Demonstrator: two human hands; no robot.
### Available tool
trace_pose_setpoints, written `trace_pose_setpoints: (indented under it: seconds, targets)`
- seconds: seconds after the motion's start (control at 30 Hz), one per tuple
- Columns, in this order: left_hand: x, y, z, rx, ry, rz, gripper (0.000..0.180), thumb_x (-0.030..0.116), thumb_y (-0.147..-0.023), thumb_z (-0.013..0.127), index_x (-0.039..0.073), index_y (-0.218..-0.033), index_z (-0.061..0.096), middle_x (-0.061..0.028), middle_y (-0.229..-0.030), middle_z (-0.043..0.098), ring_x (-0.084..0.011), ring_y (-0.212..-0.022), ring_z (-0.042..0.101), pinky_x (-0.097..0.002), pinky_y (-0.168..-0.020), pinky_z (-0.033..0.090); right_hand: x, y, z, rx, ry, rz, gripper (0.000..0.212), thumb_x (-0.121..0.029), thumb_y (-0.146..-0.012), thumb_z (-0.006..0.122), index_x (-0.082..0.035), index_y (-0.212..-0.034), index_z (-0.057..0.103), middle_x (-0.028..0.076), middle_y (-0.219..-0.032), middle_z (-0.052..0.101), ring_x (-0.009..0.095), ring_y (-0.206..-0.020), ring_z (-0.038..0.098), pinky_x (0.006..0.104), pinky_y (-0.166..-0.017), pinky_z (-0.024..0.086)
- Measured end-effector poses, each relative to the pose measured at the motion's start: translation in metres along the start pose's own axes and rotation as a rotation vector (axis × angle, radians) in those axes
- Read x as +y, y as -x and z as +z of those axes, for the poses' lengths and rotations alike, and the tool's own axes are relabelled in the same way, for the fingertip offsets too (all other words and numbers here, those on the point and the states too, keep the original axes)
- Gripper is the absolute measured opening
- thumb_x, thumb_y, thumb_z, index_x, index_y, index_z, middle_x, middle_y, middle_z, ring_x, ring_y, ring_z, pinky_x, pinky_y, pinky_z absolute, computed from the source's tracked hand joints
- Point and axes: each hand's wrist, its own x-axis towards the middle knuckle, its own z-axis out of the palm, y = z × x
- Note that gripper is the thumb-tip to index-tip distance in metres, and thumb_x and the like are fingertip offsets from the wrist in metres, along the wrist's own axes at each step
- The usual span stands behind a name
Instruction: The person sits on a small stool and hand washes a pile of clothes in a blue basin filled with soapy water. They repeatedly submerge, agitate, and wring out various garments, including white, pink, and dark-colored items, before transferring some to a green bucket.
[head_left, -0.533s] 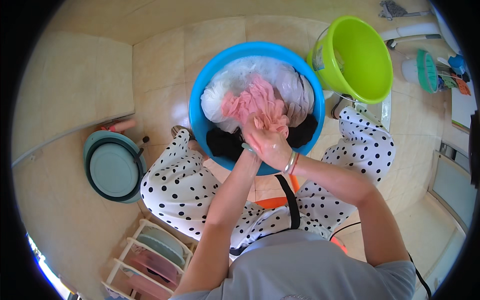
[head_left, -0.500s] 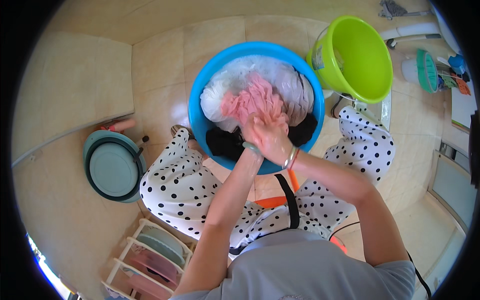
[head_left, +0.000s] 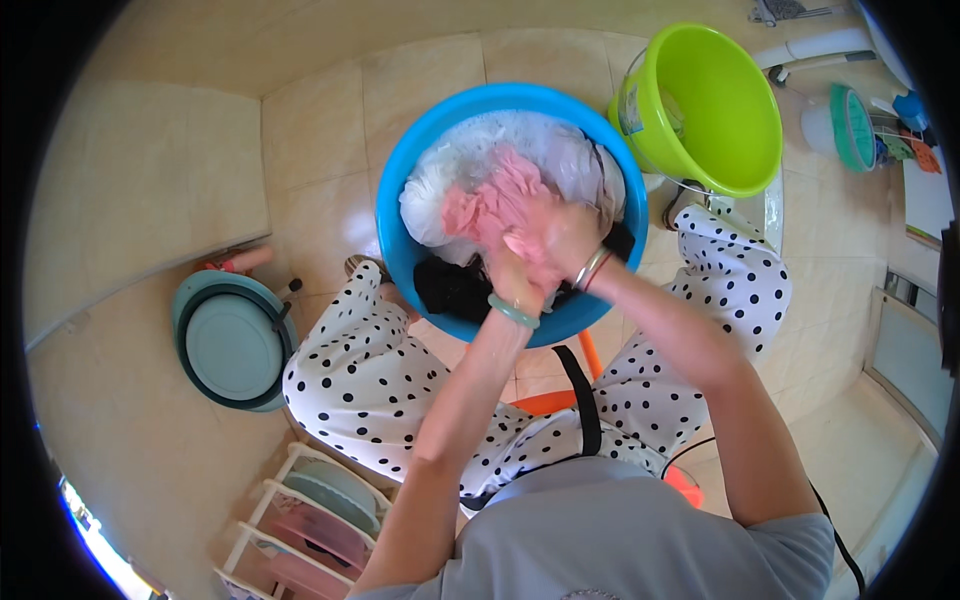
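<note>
A blue basin (head_left: 398, 130) holds wet laundry in sudsy water. Bunched pink cloth (head_left: 497, 200) lies in its middle and runs down between my two hands. My left hand (head_left: 512, 272) is closed on the lower part of this cloth, fingers partly hidden. Against it, my right hand (head_left: 568, 240) grips the same cloth from the right; motion blurs its fingers. White cloth (head_left: 428, 205) sits on the left of the basin, pale greyish cloth (head_left: 590, 175) on the right. Dark cloth (head_left: 450, 288) lies near the front rim, with more of it on the right side.
A lime-green bucket (head_left: 730, 120) stands at the back right, close to the basin. On the left, teal basins (head_left: 235, 345) lean by the wall. A white rack (head_left: 250, 530) with several basins is at the lower left. My knees flank the blue basin.
My right hand has moved slightly right and up, away from my left. The left hand has shifted a little lower, and pink cloth now shows between the hands.
</note>
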Motion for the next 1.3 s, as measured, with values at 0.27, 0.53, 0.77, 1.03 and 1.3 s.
trace_pose_setpoints:
  seconds: [0.27,0.53,0.77,1.03,1.3]
  targets:
    - [0.046,0.019,0.046,0.214,-1.78,0.878,0.037,0.037,-0.091,0.058,0.003,-0.107,0.061,-0.008,-0.096,0.064,-0.0139,-0.087,0.059,-0.0282,-0.086,0.044,0.022,-0.048,-0.058,-0.222,-0.772,0.184,0.039,-0.037,-0.093,0.054,0.0,-0.096,0.063,0.005,-0.081,0.062,0.012,-0.077,0.057,0.0279,-0.073,0.047]
    - [0.071,0.042,0.08,-0.06,-1.603,0.84,0.011,0.006,-0.085,0.06,0.003,-0.076,0.055,-0.0056,-0.064,0.05,-0.0192,-0.055,0.041,-0.0319,-0.077,0.042,0.008,-0.033,-0.062,-0.355,-0.164,-0.192,0.06,-0.043,-0.066,0.077,-0.014,-0.116,0.057,0.012,-0.114,0.06,0.032,-0.12,0.045,0.04,-0.102,0.031]
    - [0.114,0.06,0.082,-0.014,-0.798,0.976,0.024,0.02,-0.095,0.053,0.004,-0.112,0.056,-0.0036,-0.104,0.061,-0.0089,-0.092,0.057,-0.0228,-0.08,0.046,0.023,-0.033,-0.068,-0.007,-0.854,0.114,0.045,-0.014,-0.071,0.071,-0.006,-0.112,0.056,0.007,-0.098,0.063,0.02,-0.097,0.06,0.03,-0.083,0.047]
    - [0.052,-0.013,0.023,-0.25,-0.337,0.127,0.049,0.047,-0.095,0.04,0.007,-0.121,0.051,-0.0112,-0.118,0.057,-0.025,-0.108,0.056,-0.0399,-0.094,0.047,-0.063,0.005,-0.044,-0.108,-0.363,-0.511,0.015,-0.018,-0.079,0.066,-0.013,-0.094,0.066,0.002,-0.092,0.054,0.019,-0.088,0.057,0.0289,-0.072,0.048]
    - [0.01,-0.018,-0.027,-0.267,0.06,0.157,0.039,0.036,-0.098,0.034,0.008,-0.118,0.052,-0.0077,-0.111,0.06,-0.0202,-0.103,0.059,-0.0346,-0.094,0.046,-0.06,-0.011,-0.028,0.129,-0.238,-0.241,0.016,-0.022,-0.083,0.058,-0.007,-0.082,0.063,0.012,-0.071,0.061,0.03,-0.065,0.061,0.0392,-0.056,0.049]
